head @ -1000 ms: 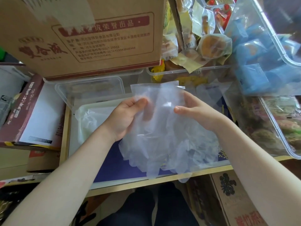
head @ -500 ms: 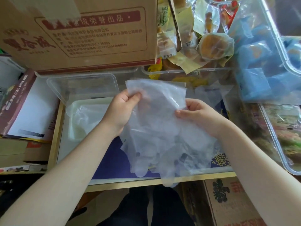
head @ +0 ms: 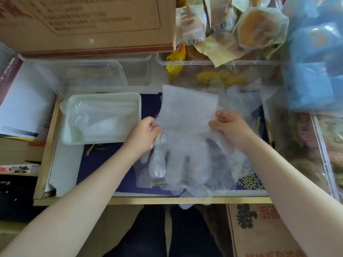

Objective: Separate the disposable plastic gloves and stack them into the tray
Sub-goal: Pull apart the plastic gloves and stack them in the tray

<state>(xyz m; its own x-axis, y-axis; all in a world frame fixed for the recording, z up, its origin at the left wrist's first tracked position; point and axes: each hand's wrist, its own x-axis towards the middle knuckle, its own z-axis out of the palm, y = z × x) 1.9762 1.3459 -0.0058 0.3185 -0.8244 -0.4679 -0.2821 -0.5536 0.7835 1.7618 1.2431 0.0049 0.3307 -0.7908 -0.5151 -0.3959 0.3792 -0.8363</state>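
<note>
Fingers [head: 154, 127] curled, pinching gloves [head: 185, 145]

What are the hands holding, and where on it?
Both hands, left and right, pinch a clear plastic glove by the side edges near its cuff.

- Soft, even daylight; shadows faint.
- Wide-angle lens bends the cardboard box [head: 83, 23] and the edges outward.
- Slight blur overall; print on the box unreadable.
- Blue packets [head: 313, 58] at right washed pale by glare.
</note>
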